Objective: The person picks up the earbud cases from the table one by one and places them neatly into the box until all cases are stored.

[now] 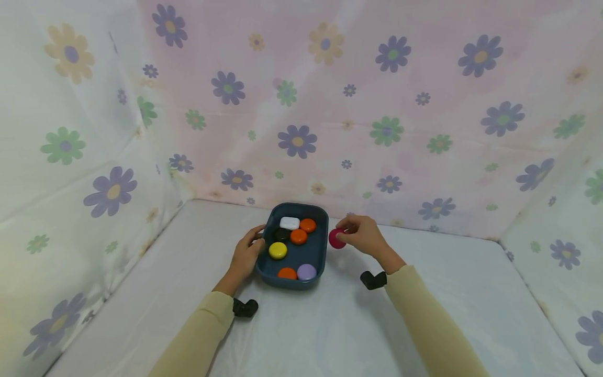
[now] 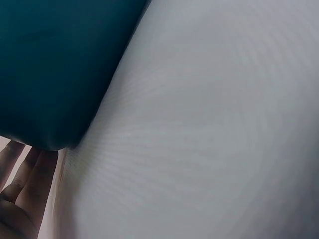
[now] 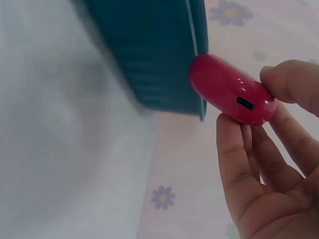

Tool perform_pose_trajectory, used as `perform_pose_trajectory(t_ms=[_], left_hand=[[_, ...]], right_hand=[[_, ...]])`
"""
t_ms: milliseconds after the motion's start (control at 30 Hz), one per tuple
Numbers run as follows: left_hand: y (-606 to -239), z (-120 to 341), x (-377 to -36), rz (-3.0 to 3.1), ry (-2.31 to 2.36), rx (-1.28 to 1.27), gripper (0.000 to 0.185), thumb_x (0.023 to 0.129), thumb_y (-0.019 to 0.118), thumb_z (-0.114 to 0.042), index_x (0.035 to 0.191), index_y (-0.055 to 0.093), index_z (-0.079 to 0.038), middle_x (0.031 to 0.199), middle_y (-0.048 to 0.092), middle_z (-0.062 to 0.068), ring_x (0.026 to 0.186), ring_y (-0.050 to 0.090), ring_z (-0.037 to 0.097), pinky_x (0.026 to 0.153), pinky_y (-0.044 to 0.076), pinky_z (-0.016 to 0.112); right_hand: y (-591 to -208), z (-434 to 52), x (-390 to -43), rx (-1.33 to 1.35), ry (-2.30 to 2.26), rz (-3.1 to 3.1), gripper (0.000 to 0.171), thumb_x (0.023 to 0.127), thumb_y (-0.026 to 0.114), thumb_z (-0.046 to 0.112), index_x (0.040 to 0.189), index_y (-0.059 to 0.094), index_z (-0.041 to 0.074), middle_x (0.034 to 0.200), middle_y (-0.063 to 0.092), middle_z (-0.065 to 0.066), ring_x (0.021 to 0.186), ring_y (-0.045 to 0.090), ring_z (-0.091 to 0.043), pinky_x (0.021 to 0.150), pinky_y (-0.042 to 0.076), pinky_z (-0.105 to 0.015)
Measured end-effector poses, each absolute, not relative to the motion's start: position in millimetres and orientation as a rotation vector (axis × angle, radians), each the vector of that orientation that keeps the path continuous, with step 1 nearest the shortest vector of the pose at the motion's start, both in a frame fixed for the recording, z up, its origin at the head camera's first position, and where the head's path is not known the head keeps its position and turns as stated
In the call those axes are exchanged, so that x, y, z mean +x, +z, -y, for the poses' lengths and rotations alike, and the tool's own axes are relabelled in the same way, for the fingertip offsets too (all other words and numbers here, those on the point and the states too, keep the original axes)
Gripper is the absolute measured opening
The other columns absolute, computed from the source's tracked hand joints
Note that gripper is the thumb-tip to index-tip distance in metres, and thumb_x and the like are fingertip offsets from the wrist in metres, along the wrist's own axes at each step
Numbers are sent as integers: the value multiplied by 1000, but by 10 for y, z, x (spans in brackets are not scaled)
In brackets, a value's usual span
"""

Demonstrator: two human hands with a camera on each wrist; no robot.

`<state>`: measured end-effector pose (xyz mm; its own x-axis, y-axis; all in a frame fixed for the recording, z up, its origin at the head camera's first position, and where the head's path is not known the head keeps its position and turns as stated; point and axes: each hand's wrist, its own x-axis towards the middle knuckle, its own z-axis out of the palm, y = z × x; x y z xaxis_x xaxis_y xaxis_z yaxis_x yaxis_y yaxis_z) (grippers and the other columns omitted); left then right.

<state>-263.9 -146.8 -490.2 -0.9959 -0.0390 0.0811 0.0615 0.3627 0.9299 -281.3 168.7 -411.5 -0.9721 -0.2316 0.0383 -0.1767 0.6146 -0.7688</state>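
Red case (image 1: 336, 238) is the thing in hand: a small rounded, glossy shell with a dark slot in its edge, seen close in the right wrist view (image 3: 233, 89). It hangs just off the right rim of a dark blue tray (image 1: 322, 250), above the white cloth of the desk (image 1: 330, 324), and does not rest on anything. Going from the left, flowered cloth walls (image 1: 94, 157) close in the desk on three sides. The left hand (image 1: 246, 256) lies against the left wall of the tray, thumb hooked at the rim and fingers (image 2: 22, 174) tucked down along the outside, so it holds the tray lightly. Inside the tray lie other small cases: a dark green one (image 1: 281, 234) and a yellow one (image 1: 278, 250) nearest the left hand, a white one (image 1: 289, 222) at the far end, two orange ones (image 1: 308, 225) (image 1: 298, 236) beside it, then a third orange one (image 1: 287, 273) and a lilac one (image 1: 306, 272) at the near end. These fill much of the tray floor. Right of the tray, the right hand (image 1: 363, 235) pinches the red case between thumb and fingertips (image 3: 234, 144), its other fingers curled under. The tray's right wall stands between that case and the others. Pale yellow sleeves (image 1: 424, 319) cover both forearms.
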Motion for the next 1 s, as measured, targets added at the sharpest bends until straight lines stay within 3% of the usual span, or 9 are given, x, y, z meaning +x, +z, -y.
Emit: perform_pose_trajectory(t_ms=[733,1000], left_hand=[[-4894,1452,-2616,2507,-1731,-13,43,97,43,-22,140,49,-21,127,58,15,119,50,30,103,37,47],[-4882,1464,-2601,2505,-1740,-9,43,98,44,-22,140,49,-24,128,59,12,111,54,28,93,40,41]], right_hand=[[-4542,-2070,-2859,-102,-1261,-2810,23,85,70,15,106,69,7,106,70,-12,98,66,-27,77,56,-35],[-4589,-2104,-2848,-70,-1224,-2822,23,87,69,15,108,68,7,109,69,-14,101,65,-29,80,56,-38]])
